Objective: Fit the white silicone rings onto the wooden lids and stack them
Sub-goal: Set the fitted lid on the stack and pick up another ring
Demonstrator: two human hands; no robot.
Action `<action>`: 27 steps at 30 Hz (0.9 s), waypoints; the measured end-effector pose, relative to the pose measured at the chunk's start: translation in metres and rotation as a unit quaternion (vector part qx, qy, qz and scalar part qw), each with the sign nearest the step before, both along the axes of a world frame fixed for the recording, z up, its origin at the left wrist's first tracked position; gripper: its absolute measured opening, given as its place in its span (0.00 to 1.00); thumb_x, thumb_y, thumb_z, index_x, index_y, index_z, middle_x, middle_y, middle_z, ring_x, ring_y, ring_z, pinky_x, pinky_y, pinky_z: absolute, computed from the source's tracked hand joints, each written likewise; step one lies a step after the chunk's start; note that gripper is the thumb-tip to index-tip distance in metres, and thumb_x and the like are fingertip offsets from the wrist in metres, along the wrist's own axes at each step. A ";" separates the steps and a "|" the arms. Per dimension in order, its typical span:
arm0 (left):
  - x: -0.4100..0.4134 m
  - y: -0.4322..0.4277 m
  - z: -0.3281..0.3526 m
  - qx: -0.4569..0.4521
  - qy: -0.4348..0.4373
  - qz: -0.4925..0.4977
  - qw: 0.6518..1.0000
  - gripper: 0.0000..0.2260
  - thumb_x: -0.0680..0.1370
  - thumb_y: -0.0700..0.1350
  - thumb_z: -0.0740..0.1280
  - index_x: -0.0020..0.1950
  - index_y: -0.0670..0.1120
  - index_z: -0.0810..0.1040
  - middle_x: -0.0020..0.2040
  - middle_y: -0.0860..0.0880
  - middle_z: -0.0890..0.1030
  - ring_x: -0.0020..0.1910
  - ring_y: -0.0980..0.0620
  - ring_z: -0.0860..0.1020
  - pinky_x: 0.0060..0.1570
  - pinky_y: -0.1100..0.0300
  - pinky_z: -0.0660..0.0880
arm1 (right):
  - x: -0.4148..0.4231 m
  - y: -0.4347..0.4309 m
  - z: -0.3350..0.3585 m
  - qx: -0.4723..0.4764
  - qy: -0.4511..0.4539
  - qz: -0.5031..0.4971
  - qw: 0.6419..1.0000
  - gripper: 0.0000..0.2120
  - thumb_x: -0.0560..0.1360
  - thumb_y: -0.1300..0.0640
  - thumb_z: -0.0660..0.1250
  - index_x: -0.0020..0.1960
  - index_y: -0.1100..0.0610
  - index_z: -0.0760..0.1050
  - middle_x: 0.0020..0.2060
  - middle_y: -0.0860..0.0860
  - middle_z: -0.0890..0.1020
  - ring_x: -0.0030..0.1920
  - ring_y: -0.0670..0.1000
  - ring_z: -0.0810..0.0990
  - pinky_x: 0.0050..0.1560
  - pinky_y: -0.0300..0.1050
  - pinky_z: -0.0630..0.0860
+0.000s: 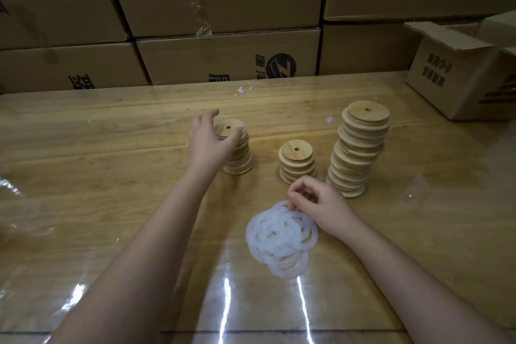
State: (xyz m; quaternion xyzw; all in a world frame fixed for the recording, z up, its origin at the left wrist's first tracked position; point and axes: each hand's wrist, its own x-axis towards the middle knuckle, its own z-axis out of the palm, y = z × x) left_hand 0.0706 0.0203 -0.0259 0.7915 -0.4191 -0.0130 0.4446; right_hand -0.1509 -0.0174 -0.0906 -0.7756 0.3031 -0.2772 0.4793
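Note:
Three stacks of round wooden lids stand on the table: a left stack (pixel 240 158), a short middle stack (pixel 297 160) and a tall leaning right stack (pixel 358 148). My left hand (pixel 210 145) is spread around the top lid of the left stack, fingers apart and touching its edge. A loose pile of white silicone rings (pixel 280 237) lies in front of the middle stack. My right hand (pixel 315 204) pinches the far edge of that pile with thumb and fingers on one ring.
The wooden table (pixel 111 176) has a glossy clear cover. A wall of brown cardboard boxes (pixel 223 8) lines the far edge. An open cardboard box (pixel 460 75) sits at the back right corner.

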 end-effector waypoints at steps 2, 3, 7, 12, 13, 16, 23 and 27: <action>-0.007 0.008 0.004 -0.064 -0.043 0.002 0.997 0.21 0.74 0.49 0.68 0.65 0.45 0.71 0.64 0.46 0.70 0.65 0.47 0.69 0.65 0.51 0.65 | 0.000 0.000 -0.001 0.001 -0.001 0.000 1.000 0.03 0.75 0.60 0.66 0.43 0.54 0.77 0.33 0.47 0.82 0.35 0.44 0.79 0.39 0.35 0.74; -0.011 0.013 0.006 -0.097 -0.072 -0.005 0.993 0.18 0.74 0.49 0.67 0.62 0.45 0.73 0.61 0.47 0.71 0.62 0.47 0.70 0.63 0.52 0.66 | 0.000 0.000 -0.001 0.003 -0.002 -0.001 1.000 0.03 0.75 0.60 0.66 0.43 0.54 0.77 0.33 0.47 0.82 0.35 0.44 0.79 0.39 0.35 0.74; -0.023 0.024 0.011 -0.128 -0.179 -0.014 0.975 0.11 0.74 0.49 0.65 0.53 0.45 0.76 0.52 0.48 0.74 0.52 0.50 0.74 0.53 0.57 0.64 | 0.001 -0.001 -0.002 0.001 0.001 -0.001 1.000 0.04 0.75 0.60 0.66 0.43 0.54 0.76 0.34 0.47 0.83 0.36 0.45 0.79 0.40 0.35 0.75; -0.039 0.023 -0.018 -0.104 -0.192 -0.139 0.966 0.05 0.74 0.39 0.67 0.48 0.40 0.78 0.45 0.45 0.77 0.42 0.47 0.77 0.43 0.48 0.75 | 0.002 -0.001 -0.003 -0.004 -0.002 0.005 1.000 0.04 0.74 0.62 0.66 0.43 0.54 0.77 0.33 0.48 0.82 0.34 0.41 0.79 0.37 0.31 0.72; -0.046 0.018 -0.025 -0.071 -0.175 -0.170 0.967 0.06 0.74 0.40 0.68 0.51 0.41 0.78 0.47 0.46 0.77 0.43 0.49 0.77 0.43 0.49 0.76 | 0.002 -0.001 -0.003 -0.004 -0.004 0.006 1.000 0.04 0.74 0.62 0.67 0.43 0.54 0.76 0.33 0.48 0.82 0.34 0.41 0.79 0.37 0.30 0.71; -0.062 -0.002 -0.042 0.031 -0.061 -0.152 0.986 0.15 0.76 0.49 0.68 0.59 0.44 0.76 0.54 0.48 0.75 0.43 0.54 0.76 0.48 0.56 0.75 | 0.002 -0.002 -0.003 -0.014 -0.004 0.008 1.000 0.05 0.74 0.63 0.67 0.43 0.53 0.76 0.33 0.47 0.82 0.33 0.39 0.78 0.36 0.29 0.71; -0.069 -0.035 -0.042 0.050 0.219 -0.066 0.972 0.19 0.74 0.62 0.64 0.49 0.46 0.78 0.40 0.51 0.80 0.46 0.49 0.80 0.43 0.58 0.73 | 0.003 -0.005 -0.007 -0.044 0.029 0.003 0.999 0.11 0.70 0.60 0.71 0.40 0.44 0.75 0.32 0.42 0.77 0.34 0.39 0.74 0.37 0.32 0.71; -0.071 -0.048 -0.033 0.133 0.178 -0.057 0.973 0.30 0.68 0.69 0.64 0.58 0.47 0.75 0.52 0.48 0.81 0.51 0.49 0.79 0.52 0.54 0.74 | 0.003 -0.006 -0.007 -0.047 0.035 0.005 0.998 0.09 0.70 0.59 0.71 0.40 0.44 0.75 0.33 0.43 0.78 0.35 0.40 0.75 0.37 0.34 0.71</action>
